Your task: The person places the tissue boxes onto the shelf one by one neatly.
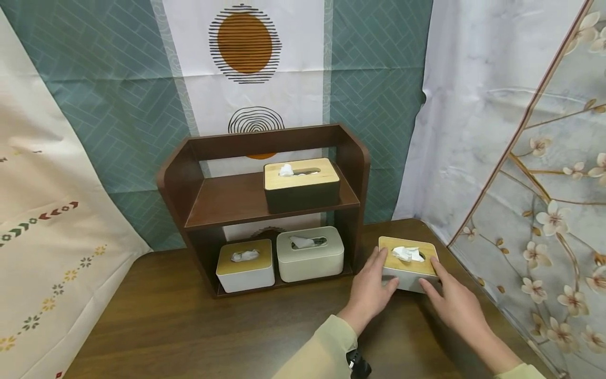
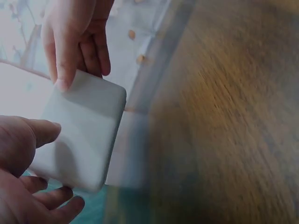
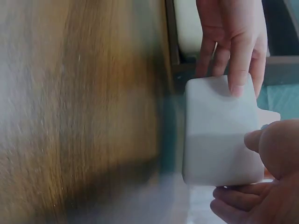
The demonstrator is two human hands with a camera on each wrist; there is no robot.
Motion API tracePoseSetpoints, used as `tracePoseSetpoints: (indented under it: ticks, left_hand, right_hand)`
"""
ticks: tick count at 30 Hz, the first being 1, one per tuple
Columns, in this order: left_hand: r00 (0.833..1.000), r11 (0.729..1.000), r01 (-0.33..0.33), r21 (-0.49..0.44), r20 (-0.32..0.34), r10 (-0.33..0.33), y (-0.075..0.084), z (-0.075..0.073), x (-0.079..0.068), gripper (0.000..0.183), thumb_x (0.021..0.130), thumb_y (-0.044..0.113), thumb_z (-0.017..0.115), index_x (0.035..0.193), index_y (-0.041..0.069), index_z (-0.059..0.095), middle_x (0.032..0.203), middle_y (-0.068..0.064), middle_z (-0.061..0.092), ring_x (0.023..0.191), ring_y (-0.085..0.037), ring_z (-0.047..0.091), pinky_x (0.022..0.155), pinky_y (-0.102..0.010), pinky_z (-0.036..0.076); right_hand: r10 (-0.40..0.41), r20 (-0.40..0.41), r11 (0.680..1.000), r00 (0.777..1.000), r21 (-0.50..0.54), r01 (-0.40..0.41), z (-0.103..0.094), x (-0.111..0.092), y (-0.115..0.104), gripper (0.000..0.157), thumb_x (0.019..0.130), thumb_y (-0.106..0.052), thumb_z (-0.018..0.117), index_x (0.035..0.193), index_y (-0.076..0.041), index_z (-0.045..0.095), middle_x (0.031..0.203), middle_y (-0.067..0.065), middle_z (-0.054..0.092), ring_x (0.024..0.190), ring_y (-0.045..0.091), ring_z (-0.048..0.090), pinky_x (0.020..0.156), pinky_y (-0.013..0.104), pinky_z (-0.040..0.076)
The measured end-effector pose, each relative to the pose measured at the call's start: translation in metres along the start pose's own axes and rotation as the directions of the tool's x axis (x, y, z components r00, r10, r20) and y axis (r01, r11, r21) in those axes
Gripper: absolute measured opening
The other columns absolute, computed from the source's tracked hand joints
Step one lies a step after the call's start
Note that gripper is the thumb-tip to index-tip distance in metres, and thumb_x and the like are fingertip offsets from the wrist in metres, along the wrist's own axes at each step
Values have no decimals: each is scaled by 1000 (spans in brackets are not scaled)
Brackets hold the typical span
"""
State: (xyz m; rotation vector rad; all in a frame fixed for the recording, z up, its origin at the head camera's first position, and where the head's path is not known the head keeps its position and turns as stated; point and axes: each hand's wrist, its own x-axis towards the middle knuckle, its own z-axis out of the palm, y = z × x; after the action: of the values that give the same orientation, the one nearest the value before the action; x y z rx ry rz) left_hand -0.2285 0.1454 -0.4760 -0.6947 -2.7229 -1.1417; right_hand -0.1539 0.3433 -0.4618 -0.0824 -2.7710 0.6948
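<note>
A white tissue box (image 1: 410, 279) with a wood-look lid (image 1: 385, 243) and a tissue poking from its slot is at the right of the brown shelf. Gripping its left end is my left hand (image 1: 371, 287), thumb on the front face. At the other end my right hand (image 1: 456, 300) holds it, thumb also on the front. Both wrist views show the box's pale front (image 2: 88, 126) between the left hand (image 3: 240, 42) and the right hand (image 2: 77, 37). Whether its base touches the tabletop I cannot tell.
On the two-tier shelf (image 1: 232, 197), a black tissue box (image 1: 303, 196) with a wooden lid occupies the upper tier. Below stand a smaller white box (image 1: 246, 279) and a cream box (image 1: 310, 266). Patterned cloth (image 1: 511, 210) borders the wooden table (image 1: 189, 326).
</note>
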Motion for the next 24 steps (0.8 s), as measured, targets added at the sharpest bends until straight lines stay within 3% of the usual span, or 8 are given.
tracePoseSetpoints:
  ticks: [4, 6, 8, 11, 14, 17, 24]
  left_hand:
    - [999, 999, -40, 34, -13, 40, 6, -14, -9, 79, 100, 32, 86, 169, 26, 48, 176, -4, 40, 147, -25, 57, 114, -44, 52]
    - [999, 997, -53, 51, -9, 54, 8, -19, -15, 81, 99, 32, 87, 169, 28, 47, 176, -4, 39, 148, -25, 56, 114, -44, 51]
    - [998, 996, -61, 71, -7, 61, 10, -24, -22, 83, 99, 33, 88, 170, 30, 45, 176, -2, 39, 147, -25, 57, 114, -44, 51]
    - [996, 992, -84, 99, -29, 87, 10, -32, -32, 83, 99, 33, 88, 170, 32, 45, 176, -1, 40, 145, -24, 58, 112, -43, 53]
    - [992, 988, -98, 119, -61, 106, 10, -42, -41, 81, 99, 33, 87, 169, 33, 46, 174, -1, 42, 143, -24, 59, 110, -43, 54]
    - [989, 987, -102, 123, -91, 114, 12, -53, -50, 79, 100, 31, 87, 168, 32, 47, 174, -1, 43, 143, -24, 59, 109, -43, 55]
    - [969, 979, -133, 151, -187, 161, 12, -79, -65, 77, 99, 27, 88, 166, 29, 52, 170, -3, 50, 136, -25, 63, 102, -42, 58]
  right_hand:
    - [-9, -36, 1000, 999, -4, 9, -9, -9, -9, 73, 114, -34, 65, 168, 6, 36, 142, 42, 60, 121, 63, 64, 87, 73, 53]
    - [-15, -47, 1000, 999, -5, 14, -12, -15, -13, 71, 114, -33, 65, 168, 5, 37, 138, 41, 64, 109, 58, 70, 80, 68, 55]
    - [-20, -58, 1000, 998, -11, 19, -15, -20, -16, 70, 113, -32, 66, 167, 4, 40, 128, 37, 71, 90, 46, 72, 72, 60, 55]
    - [-26, -64, 1000, 998, -20, 25, -18, -26, -22, 67, 113, -32, 67, 166, 2, 44, 114, 25, 77, 76, 28, 63, 67, 52, 51]
    - [-44, -89, 999, 995, -19, 43, -20, -31, -30, 65, 111, -31, 70, 164, 1, 48, 107, 18, 79, 77, 30, 69, 67, 55, 52]
    - [-79, -135, 997, 988, -7, 79, -20, -36, -38, 64, 109, -28, 75, 162, -2, 52, 109, 20, 81, 85, 39, 76, 69, 61, 54]
    - [-159, -256, 986, 954, 3, 165, -20, -42, -59, 63, 100, -21, 85, 156, -6, 62, 105, 18, 82, 89, 44, 78, 69, 67, 54]
